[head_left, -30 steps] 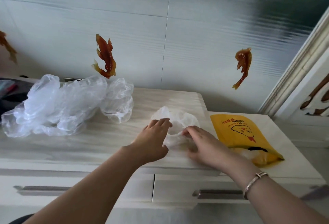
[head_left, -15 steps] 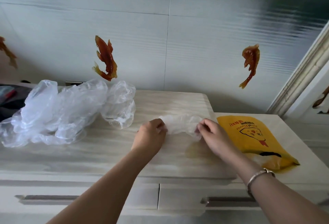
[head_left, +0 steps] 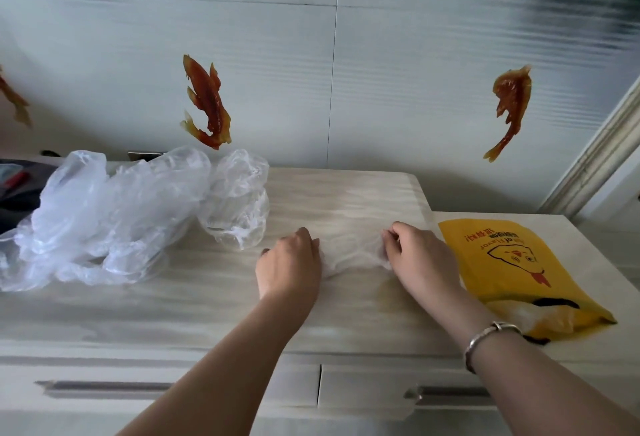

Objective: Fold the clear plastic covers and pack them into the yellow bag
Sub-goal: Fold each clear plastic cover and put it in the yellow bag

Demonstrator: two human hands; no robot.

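My left hand (head_left: 289, 264) and right hand (head_left: 417, 255) have pulled the plastic cover (head_left: 351, 255) out flat on the surface (head_left: 207, 304), fingers pinching each end; next fold, then yellow bag (head_left: 512, 262) just beside.

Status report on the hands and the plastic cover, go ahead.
Left hand and right hand pinch one thin clear plastic cover stretched between them. Flat yellow printed bag at right. Nothing blocking.
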